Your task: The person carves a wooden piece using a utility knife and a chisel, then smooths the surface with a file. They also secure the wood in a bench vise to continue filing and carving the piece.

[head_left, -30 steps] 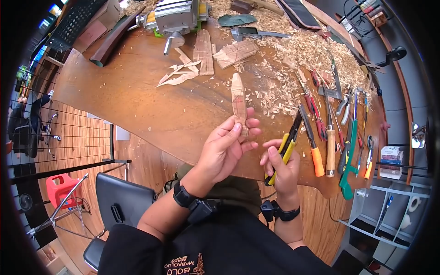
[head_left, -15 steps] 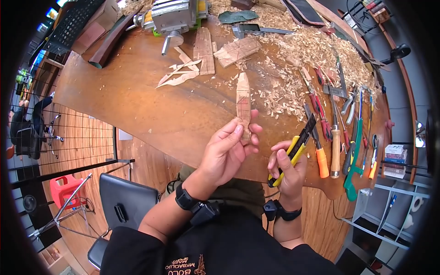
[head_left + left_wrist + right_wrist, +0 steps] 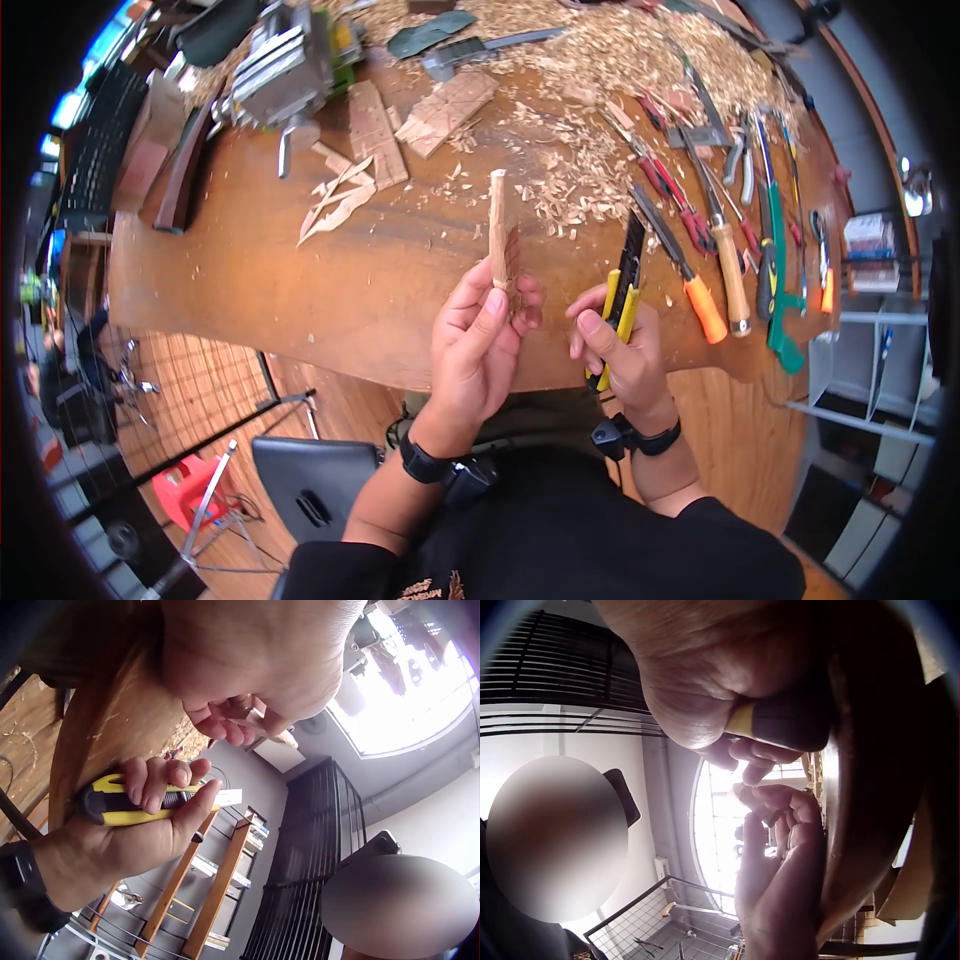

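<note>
My left hand (image 3: 475, 355) pinches the lower end of a carved wooden piece (image 3: 498, 220) between thumb and fingers. The piece points up and away from me over the table, its narrow edge turned toward the head camera. To its right, my right hand (image 3: 632, 370) grips a yellow and black utility knife (image 3: 124, 818), blade end pointing away. In the head view the dark blade (image 3: 632, 250) stands apart from the wood. The right wrist view shows the knife's black butt end (image 3: 784, 724) below the palm, with the left hand close by.
On the wooden table (image 3: 250, 290), several tools lie at right, including an orange-handled tool (image 3: 705, 308) and a wooden-handled one (image 3: 728, 260). Wood shavings (image 3: 580, 170) spread across the back. A metal vise (image 3: 285, 70) stands back left, near wooden offcuts (image 3: 375, 135).
The left hand has turned the wooden piece from its broad, marked face to its narrow edge. The head view has swung, shifting the table. The right hand keeps its grip on the knife.
</note>
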Tool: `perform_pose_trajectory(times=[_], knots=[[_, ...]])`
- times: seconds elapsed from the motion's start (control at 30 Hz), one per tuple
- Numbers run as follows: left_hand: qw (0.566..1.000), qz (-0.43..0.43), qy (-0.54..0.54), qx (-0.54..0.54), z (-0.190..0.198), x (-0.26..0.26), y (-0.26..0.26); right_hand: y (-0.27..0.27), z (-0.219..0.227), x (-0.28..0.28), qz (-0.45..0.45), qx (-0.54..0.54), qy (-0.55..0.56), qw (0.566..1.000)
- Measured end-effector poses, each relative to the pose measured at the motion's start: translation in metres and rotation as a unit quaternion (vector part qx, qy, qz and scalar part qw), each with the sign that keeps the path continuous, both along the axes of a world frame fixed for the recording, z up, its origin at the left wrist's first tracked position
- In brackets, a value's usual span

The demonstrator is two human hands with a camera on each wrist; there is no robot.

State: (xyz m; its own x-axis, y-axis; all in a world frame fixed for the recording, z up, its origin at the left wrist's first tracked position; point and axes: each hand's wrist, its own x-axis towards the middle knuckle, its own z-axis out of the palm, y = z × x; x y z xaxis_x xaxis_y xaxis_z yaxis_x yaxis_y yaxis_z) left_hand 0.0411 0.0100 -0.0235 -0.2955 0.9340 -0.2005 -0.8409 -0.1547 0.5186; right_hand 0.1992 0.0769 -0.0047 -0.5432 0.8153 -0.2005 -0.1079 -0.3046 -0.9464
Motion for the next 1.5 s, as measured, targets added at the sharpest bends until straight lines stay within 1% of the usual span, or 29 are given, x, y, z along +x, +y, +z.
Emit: perform_pose_trajectory(times=[0.03, 0.1, 0.13, 0.2, 0.23, 0.27, 0.33, 0.37, 0.43, 0.5, 0.67, 1.13, 1.43, 1.5], knots=[[1.0, -0.018, 0.008, -0.005, 0.0, 0.001, 0.0, 0.0, 0.0, 0.0, 0.007, 0.005, -0.018, 1.0], [0.999, -0.004, 0.037, 0.017, -0.003, 0.001, 0.0, 0.0, 0.002, -0.001, 0.013, 0.004, -0.032, 0.999], [0.999, -0.023, 0.047, 0.01, -0.006, -0.001, -0.001, 0.0, 0.002, -0.002, -0.006, -0.004, -0.022, 1.0], [0.996, -0.048, 0.06, 0.046, -0.011, -0.003, -0.002, 0.0, 0.003, -0.002, 0.005, 0.007, -0.041, 0.999], [0.997, -0.037, 0.063, 0.024, -0.007, 0.0, -0.002, 0.0, 0.003, -0.002, 0.004, 0.008, -0.041, 0.999], [0.996, -0.05, 0.068, 0.021, -0.006, 0.001, -0.001, 0.001, 0.003, -0.001, -0.009, 0.004, -0.035, 0.999], [0.991, -0.031, 0.129, 0.025, -0.003, 0.004, -0.002, 0.001, 0.004, 0.001, 0.012, -0.003, -0.045, 0.999], [0.989, -0.02, 0.148, -0.008, 0.003, 0.008, -0.001, 0.001, 0.005, 0.001, 0.005, -0.007, -0.043, 0.999], [0.985, -0.034, 0.169, 0.001, 0.0, 0.009, -0.003, 0.001, 0.006, 0.0, 0.01, 0.016, -0.033, 0.999], [0.979, -0.038, 0.198, 0.015, -0.002, 0.01, -0.004, 0.001, 0.006, 0.0, 0.008, 0.01, -0.03, 0.999], [0.98, -0.037, 0.196, 0.012, -0.001, 0.011, -0.005, 0.001, 0.005, 0.0, 0.007, -0.003, -0.019, 1.0], [0.978, -0.044, 0.205, 0.014, 0.0, 0.012, -0.006, 0.002, 0.007, 0.0, 0.012, 0.005, -0.003, 1.0], [0.976, -0.041, 0.212, 0.018, -0.001, 0.012, -0.006, 0.002, 0.006, 0.0, 0.015, 0.001, -0.005, 1.0], [0.976, -0.04, 0.211, 0.033, -0.002, 0.011, -0.006, 0.002, 0.006, 0.001, 0.015, 0.004, -0.011, 1.0]])
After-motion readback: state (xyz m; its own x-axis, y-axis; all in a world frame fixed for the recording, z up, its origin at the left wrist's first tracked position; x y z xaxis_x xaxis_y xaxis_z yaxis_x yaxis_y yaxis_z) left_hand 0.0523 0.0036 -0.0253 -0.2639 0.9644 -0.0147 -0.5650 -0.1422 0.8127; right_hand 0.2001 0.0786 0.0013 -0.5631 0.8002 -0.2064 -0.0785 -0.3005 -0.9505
